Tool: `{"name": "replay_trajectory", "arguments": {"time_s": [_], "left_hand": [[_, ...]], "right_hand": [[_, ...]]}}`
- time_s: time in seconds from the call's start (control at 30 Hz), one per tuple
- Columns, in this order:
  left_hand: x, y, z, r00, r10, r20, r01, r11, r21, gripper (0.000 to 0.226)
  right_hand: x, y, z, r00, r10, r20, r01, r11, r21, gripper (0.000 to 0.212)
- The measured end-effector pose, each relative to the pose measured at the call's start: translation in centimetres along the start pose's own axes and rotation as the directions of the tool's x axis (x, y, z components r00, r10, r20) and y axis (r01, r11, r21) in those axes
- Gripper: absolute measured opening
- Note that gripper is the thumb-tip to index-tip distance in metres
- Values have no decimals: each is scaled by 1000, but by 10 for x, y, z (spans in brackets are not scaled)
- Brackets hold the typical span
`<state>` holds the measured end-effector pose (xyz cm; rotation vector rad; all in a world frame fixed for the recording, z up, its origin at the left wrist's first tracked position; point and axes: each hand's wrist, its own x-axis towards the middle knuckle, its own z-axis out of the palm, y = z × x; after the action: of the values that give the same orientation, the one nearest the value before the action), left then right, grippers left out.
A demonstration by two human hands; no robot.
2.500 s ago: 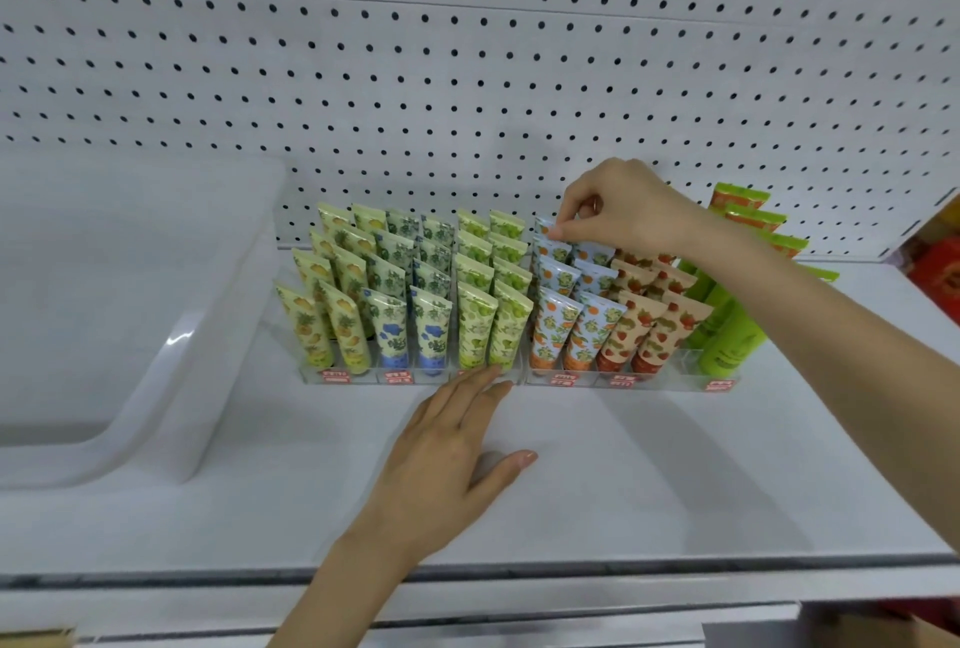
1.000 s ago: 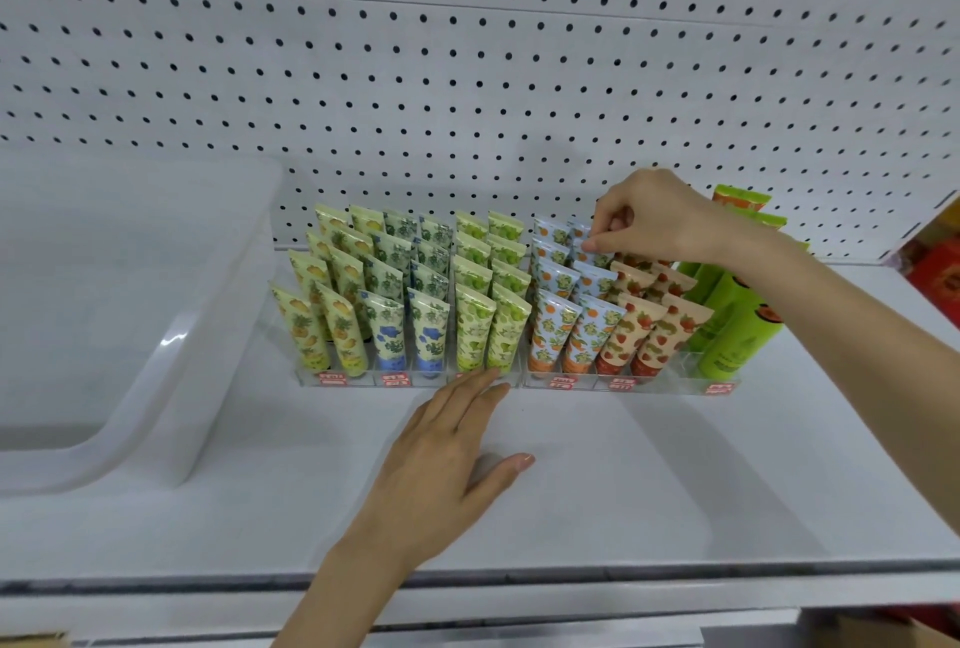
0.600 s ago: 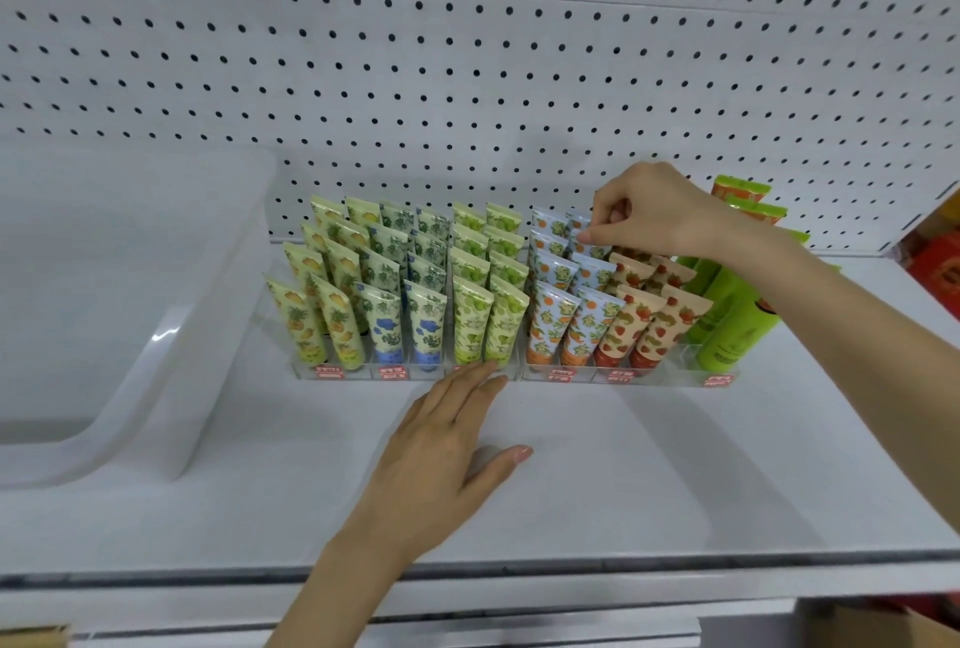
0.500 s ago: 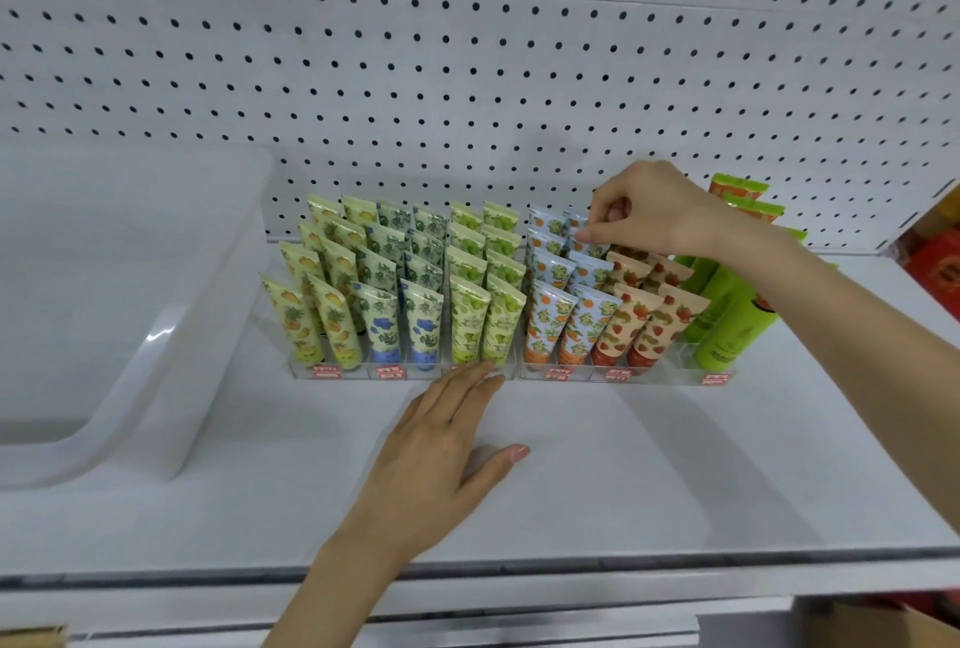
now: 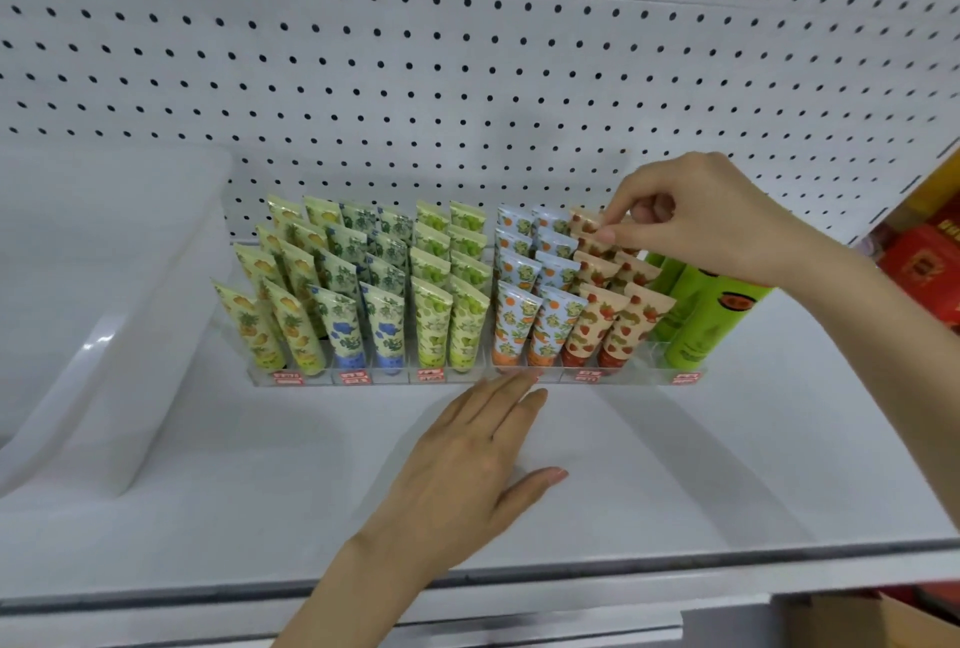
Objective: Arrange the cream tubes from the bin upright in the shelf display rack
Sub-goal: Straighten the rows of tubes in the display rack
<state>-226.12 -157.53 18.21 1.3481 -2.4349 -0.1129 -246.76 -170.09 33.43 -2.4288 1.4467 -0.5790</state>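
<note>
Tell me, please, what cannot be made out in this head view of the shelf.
Head view:
Bin: cut off by the left edge, most of its inside unseen.
Back strawberry tubes: partly covered by the right hand.
Rack price labels: too small to read.
Red boxes: cut off by the right edge.

Tubes (image 5: 431,330) — yellow pineapple, blue floral, green, orange, strawberry prints; pegboard (image 5: 467,76) — white, black-dotted.

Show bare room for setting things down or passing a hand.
Bare white shelf lies between the translucent white bin and the left hand, and right of that hand, before the clear acrylic rack. The rack's lanes are packed; the right hand pinches a strawberry-print tube at the back.
</note>
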Motion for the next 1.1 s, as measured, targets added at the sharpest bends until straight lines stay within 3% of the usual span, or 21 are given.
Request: {"name": "replay_trajectory", "arguments": {"time_s": [0.2, 0.4, 0.7, 0.87, 1.0, 1.1], "left_hand": [[21, 15, 15, 999, 34, 6, -33, 999, -12, 59], [24, 16, 22, 1000, 21, 17, -21, 1000, -22, 59], [23, 18, 23, 1000, -15, 21, 16, 998, -65, 60], [23, 19, 21, 999, -44, 19, 45, 997, -70, 63], [23, 20, 21, 999, -46, 12, 47, 996, -76, 61], [23, 19, 22, 999, -42, 5, 43, 996, -84, 62]], "right_hand": [[-27, 14, -15, 1000, -24, -1, 23, 993, -114, 6], [-26, 34, -25, 996, -89, -28, 72, 922, -380, 13], [12, 26, -18, 984, -77, 157, 120, 951, -285, 8], [38, 29, -19, 977, 5, 213, 88, 901, -424, 15], [35, 25, -21, 947, 49, 317, 54, 950, -307, 18], [26, 24, -19, 924, 53, 378, 82, 940, -332, 21]]}}
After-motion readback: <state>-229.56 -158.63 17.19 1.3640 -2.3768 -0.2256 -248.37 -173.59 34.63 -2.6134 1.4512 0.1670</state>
